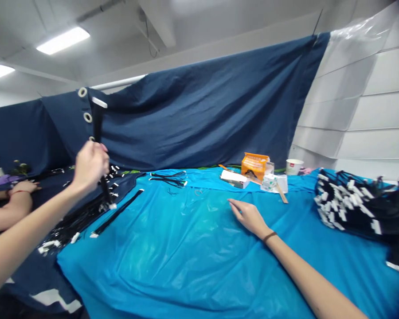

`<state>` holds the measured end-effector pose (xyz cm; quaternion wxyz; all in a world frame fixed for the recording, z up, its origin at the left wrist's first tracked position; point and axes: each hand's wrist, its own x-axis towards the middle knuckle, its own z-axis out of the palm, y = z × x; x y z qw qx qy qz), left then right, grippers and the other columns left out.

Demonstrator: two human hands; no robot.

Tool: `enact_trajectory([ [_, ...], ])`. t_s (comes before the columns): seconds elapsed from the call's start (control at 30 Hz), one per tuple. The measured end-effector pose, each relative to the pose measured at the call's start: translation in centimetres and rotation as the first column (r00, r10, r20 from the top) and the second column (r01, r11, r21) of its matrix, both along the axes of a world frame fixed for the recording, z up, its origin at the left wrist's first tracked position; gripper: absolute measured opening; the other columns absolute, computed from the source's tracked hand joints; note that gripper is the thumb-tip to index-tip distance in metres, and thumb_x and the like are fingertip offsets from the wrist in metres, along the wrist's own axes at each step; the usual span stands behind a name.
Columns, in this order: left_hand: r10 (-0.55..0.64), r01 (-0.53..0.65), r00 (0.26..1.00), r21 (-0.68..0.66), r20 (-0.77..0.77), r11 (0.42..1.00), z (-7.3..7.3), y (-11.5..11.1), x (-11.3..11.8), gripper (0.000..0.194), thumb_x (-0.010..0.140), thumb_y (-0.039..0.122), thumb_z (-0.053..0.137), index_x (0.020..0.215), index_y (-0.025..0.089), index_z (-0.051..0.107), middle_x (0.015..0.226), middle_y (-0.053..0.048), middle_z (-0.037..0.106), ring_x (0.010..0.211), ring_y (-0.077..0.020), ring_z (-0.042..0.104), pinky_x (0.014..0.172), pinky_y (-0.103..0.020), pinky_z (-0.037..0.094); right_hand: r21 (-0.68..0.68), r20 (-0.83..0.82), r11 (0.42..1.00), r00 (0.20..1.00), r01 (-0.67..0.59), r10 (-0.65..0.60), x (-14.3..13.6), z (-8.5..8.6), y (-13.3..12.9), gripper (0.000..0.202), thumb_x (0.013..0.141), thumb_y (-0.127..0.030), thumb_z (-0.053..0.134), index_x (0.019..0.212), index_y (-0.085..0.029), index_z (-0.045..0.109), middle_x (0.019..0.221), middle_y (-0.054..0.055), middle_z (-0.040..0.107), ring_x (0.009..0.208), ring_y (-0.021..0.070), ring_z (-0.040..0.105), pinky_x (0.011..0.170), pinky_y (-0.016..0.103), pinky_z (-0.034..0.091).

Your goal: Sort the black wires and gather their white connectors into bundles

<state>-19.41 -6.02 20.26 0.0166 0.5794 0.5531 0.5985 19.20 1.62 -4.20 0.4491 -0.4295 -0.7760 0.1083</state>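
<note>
At the left, my left hand (91, 165) is raised and closed around a black cable harness (97, 122). One white connector tips its upper end, and its lower end hangs over the dark pile. Fingers stretched out, my right hand (249, 215) rests on the blue sheet (173, 257) and holds nothing. A single black cable with white ends (118, 213) lies on the sheet below my left hand. Farther back is a small bunch of black cables (169, 178). A heap of black cables with white connectors (83, 217) spreads over the dark cloth at the left.
A large bundle of cables (349, 204) lies at the right. Along the back stand an orange packet (254, 166), a small box (234, 178), a tissue pack (269, 182) and a paper cup (294, 167). Another person's arm (15, 208) reaches in from the left. A navy curtain (199, 110) hangs behind.
</note>
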Motion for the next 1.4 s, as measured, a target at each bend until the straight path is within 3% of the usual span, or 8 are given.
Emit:
enact_trajectory([
  [0.07,-0.341,0.442,0.85,-0.192,0.402,0.876,-2.9,-0.5,3.8,0.017,0.089,0.026,0.034,0.075,0.017,0.039,0.049,0.009,0.023,0.033,-0.003,0.02,0.035,-0.014,0.016,-0.167,-0.256,0.981,0.965,-0.099,0.054,-0.4,0.4,-0.1,0.033,0.082,-0.039,0.049,0.101,-0.017,0.063,0.101,0.011,0.065,0.092,0.0254,0.061,0.086,0.039,0.044],
  [0.17,-0.365,0.86,0.417,-0.231,0.833,0.455,-9.2,-0.8,9.2,0.026,0.09,0.031,0.03,0.069,0.017,0.037,0.047,0.009,0.02,0.029,-0.0024,0.012,0.029,-0.015,0.009,-0.296,-0.365,0.932,0.927,-0.209,0.092,-1.2,1.1,-0.4,0.044,0.084,-0.048,0.041,0.106,-0.013,0.06,0.081,0.011,0.067,0.066,0.0196,0.063,0.063,0.032,0.05],
  [0.3,-0.118,0.997,0.026,-0.018,0.993,0.072,-16.6,-1.0,15.9,0.03,0.09,0.033,0.028,0.066,0.017,0.035,0.044,0.009,0.014,0.027,-0.0028,0.008,0.025,-0.015,0.006,-0.424,-0.408,0.812,0.885,-0.402,0.224,-1.8,2.1,-1.4,0.049,0.085,-0.053,0.039,0.106,-0.014,0.06,0.09,0.011,0.066,0.058,0.0125,0.06,0.046,0.022,0.043],
  [0.33,-0.087,0.998,-0.056,0.056,0.995,0.004,-17.8,-1.0,17.4,0.03,0.09,0.033,0.029,0.066,0.017,0.035,0.043,0.009,0.013,0.026,-0.0029,0.007,0.025,-0.014,0.005,-0.466,-0.534,0.692,0.799,-0.551,0.277,-1.8,2.4,-1.7,0.051,0.083,-0.054,0.043,0.109,-0.013,0.058,0.094,0.013,0.065,0.057,0.0102,0.058,0.045,0.02,0.04],
  [0.47,-0.014,0.939,-0.312,0.306,0.95,-0.158,-20.0,-1.2,21.6,0.027,0.088,0.033,0.037,0.066,0.017,0.037,0.042,0.01,0.016,0.025,-0.0024,0.005,0.024,-0.013,0.005,-0.4,-0.794,0.438,0.543,-0.805,0.273,-1.8,3.5,-2.2,0.046,0.073,-0.049,0.061,0.1,-0.011,0.062,0.088,0.01,0.065,0.047,0.0023,0.045,0.04,0.015,0.029],
  [0.77,-0.087,0.997,-0.016,0.01,0.996,-0.073,-21.9,1.0,23.0,0.014,0.081,0.025,0.048,0.08,0.014,0.056,0.055,0.001,0.054,0.049,-0.0102,0.055,0.068,-0.032,0.05,-0.461,-0.814,0.489,0.572,-0.74,0.099,-2.2,3.5,-1.7,0.03,0.066,-0.039,0.07,0.068,-0.011,0.06,0.047,-0.004,0.052,0.034,0.0013,0.035,0.034,0.014,0.021],
  [1.07,-0.411,0.886,0.357,-0.164,0.839,0.434,-22.4,6.3,19.6,0.028,0.074,0.037,0.059,0.085,0.011,0.064,0.086,-0.01,0.067,0.083,-0.0179,0.061,0.083,-0.031,0.044,-0.536,-0.742,0.479,0.658,-0.696,0.127,-3.6,1.8,-2.2,0.035,0.068,-0.044,0.067,0.072,-0.01,0.059,0.067,0.002,0.062,0.044,0.003,0.047,0.041,0.015,0.03],
  [1.4,-0.488,0.767,0.592,-0.263,0.641,0.585,-23.2,5.9,20.1,0.039,0.068,0.046,0.061,0.086,0.012,0.068,0.082,-0.008,0.069,0.079,-0.0204,0.06,0.073,-0.03,0.046,-0.543,-0.629,0.593,0.756,-0.594,0.18,-4.0,1.2,-2.5,0.04,0.068,-0.051,0.064,0.067,-0.012,0.059,0.056,-0.001,0.059,0.042,0.0052,0.049,0.04,0.016,0.034],
])
